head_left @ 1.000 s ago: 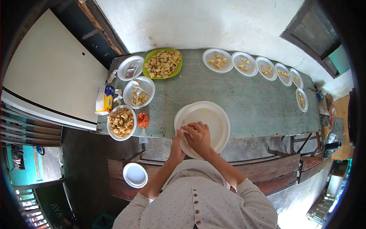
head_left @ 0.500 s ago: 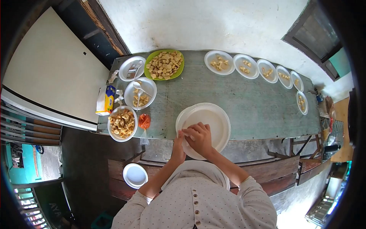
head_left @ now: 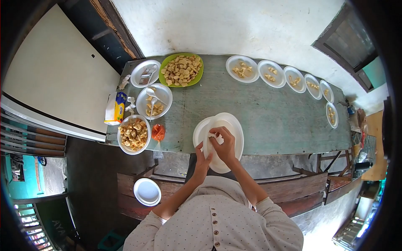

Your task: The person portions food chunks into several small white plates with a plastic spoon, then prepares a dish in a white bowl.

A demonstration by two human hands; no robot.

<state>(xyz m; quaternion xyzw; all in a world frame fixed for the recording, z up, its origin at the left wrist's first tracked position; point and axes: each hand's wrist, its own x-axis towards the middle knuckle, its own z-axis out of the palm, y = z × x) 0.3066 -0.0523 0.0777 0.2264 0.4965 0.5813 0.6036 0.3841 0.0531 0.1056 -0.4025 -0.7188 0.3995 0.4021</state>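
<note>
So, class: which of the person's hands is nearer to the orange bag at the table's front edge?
Left. The left hand grips the white plates' near-left rim, closest to the orange bag; the right hand lies farther right, over them.

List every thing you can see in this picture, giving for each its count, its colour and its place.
Stack of plates: one, white, near table edge, tilted up in both hands.
Tissue wad: one, white, pressed on the top plate.
Table: one, worn green, centre.
Served plates: six, white, a few pale snack pieces each, along the far right edge.
Green plate: one, heaped with snacks, far left.
Bowl of fried snacks: one, white, near left corner.
Plate with spoon: one, white, left.
Red sauce bag: one, beside the bowl.
Tissue box: one, yellow-blue, left end.
Small plate: one, white, on the bench.
Left hand: grips the stack's rim.
Right hand: fingers on the tissue.
</note>
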